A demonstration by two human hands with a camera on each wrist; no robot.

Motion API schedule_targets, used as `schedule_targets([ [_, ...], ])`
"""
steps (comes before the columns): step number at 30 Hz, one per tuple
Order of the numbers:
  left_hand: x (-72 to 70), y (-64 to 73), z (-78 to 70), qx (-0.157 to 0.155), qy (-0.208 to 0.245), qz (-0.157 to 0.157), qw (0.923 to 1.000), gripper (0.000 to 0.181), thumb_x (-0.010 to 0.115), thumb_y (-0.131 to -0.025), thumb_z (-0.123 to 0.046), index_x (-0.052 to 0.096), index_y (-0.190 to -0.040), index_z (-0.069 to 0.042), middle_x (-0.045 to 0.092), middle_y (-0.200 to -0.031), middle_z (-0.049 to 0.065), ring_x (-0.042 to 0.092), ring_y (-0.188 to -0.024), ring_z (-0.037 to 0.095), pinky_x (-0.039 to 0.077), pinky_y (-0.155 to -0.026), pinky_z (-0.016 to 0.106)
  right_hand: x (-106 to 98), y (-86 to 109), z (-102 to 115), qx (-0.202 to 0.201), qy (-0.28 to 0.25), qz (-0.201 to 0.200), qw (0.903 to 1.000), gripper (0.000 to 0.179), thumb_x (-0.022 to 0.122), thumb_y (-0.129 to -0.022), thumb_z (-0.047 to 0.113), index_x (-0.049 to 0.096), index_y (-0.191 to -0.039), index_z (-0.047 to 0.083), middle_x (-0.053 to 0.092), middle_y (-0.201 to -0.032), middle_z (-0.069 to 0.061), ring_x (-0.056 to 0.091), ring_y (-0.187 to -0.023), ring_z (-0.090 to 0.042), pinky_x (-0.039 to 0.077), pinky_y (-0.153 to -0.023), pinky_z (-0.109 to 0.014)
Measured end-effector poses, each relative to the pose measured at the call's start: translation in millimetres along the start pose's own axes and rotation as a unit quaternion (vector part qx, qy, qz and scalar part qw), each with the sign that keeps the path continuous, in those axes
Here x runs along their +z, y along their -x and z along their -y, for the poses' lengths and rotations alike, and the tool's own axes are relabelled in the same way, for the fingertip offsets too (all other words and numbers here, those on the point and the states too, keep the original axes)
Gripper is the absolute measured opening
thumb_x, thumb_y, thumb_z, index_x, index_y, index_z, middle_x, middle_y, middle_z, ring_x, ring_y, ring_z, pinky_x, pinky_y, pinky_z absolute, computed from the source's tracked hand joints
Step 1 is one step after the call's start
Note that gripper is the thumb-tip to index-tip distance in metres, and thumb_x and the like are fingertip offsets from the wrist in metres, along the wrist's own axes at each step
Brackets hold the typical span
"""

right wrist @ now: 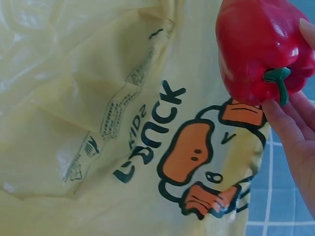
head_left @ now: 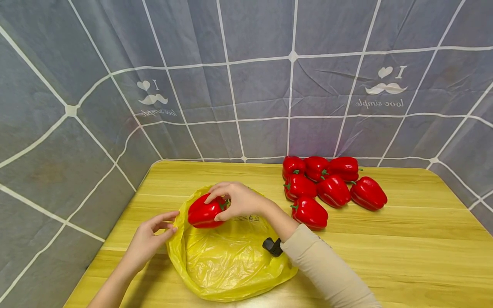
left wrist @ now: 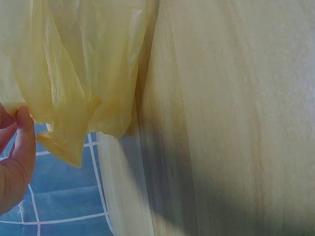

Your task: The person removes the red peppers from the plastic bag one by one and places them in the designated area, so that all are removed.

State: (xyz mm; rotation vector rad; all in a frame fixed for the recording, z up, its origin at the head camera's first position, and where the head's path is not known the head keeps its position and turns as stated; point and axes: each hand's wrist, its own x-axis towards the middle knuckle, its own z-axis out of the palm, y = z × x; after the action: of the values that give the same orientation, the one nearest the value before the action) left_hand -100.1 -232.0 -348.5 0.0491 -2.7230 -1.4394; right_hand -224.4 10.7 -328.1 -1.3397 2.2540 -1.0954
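Observation:
A yellow plastic bag (head_left: 231,265) lies on the wooden table with its mouth spread wide. On its left side my left hand (head_left: 144,241) pinches the rim between thumb and fingers; the left wrist view shows the bag film (left wrist: 93,64) hanging in folds from that grip. My right hand (head_left: 242,201) holds a glossy red bell pepper (head_left: 202,214) by its stem end, over the far left part of the bag's mouth. In the right wrist view the pepper (right wrist: 261,44) has a green stem, and a printed cartoon shows on the bag.
Several red bell peppers (head_left: 333,191) lie grouped at the back right of the wooden table (head_left: 404,256). A small black device (head_left: 272,247) sits by my right wrist. Behind the table hangs a grey cloth (head_left: 262,94) with white grid lines.

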Motion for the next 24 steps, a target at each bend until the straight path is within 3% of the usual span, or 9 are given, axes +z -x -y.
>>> schedule_targets([
  [5, -1.1, -0.6, 3.0, -0.001, 0.001, 0.002, 1.0000, 0.039, 0.066, -0.086, -0.007, 0.058, -0.123, 0.000, 0.060, -0.115, 0.018, 0.056, -0.087, 0.000, 0.050, -0.068, 0.021, -6, 3.4, 2, -0.004, -0.022, -0.006, 0.9997, 0.035, 0.075, -0.076, 0.012, 0.067, -0.111, 0.009, 0.052, -0.129, -0.008, 0.052, -0.110, -0.020, 0.049, -0.085, -0.028],
  [10, -2.2, -0.4, 3.8, -0.001, -0.001, 0.002, 1.0000, 0.039, 0.066, -0.086, -0.008, 0.058, -0.124, 0.001, 0.060, -0.115, 0.018, 0.056, -0.087, 0.000, 0.050, -0.069, 0.021, -12, 7.6, 4, -0.014, -0.020, -0.012, 0.9996, 0.035, 0.075, -0.076, 0.012, 0.067, -0.110, 0.009, 0.053, -0.128, -0.008, 0.051, -0.111, -0.019, 0.048, -0.085, -0.028],
  [17, -3.3, -1.7, 0.5, 0.003, -0.001, 0.000, 1.0000, 0.037, 0.065, -0.086, -0.005, 0.059, -0.122, 0.001, 0.060, -0.113, 0.018, 0.055, -0.086, -0.001, 0.049, -0.069, 0.020, -20, 13.1, 4, -0.010, -0.077, -0.019, 0.9968, 0.034, 0.074, -0.076, 0.006, 0.067, -0.108, 0.004, 0.051, -0.129, -0.011, 0.050, -0.115, -0.021, 0.045, -0.092, -0.028],
  [24, -5.6, -2.9, 0.9, 0.003, 0.000, -0.001, 1.0000, 0.037, 0.064, -0.087, -0.005, 0.058, -0.122, 0.002, 0.060, -0.113, 0.020, 0.055, -0.086, -0.001, 0.050, -0.068, 0.021, -32, 21.6, 5, -0.008, -0.083, -0.028, 0.9962, 0.034, 0.075, -0.075, 0.007, 0.067, -0.109, 0.005, 0.050, -0.130, -0.012, 0.051, -0.114, -0.022, 0.046, -0.089, -0.028],
])
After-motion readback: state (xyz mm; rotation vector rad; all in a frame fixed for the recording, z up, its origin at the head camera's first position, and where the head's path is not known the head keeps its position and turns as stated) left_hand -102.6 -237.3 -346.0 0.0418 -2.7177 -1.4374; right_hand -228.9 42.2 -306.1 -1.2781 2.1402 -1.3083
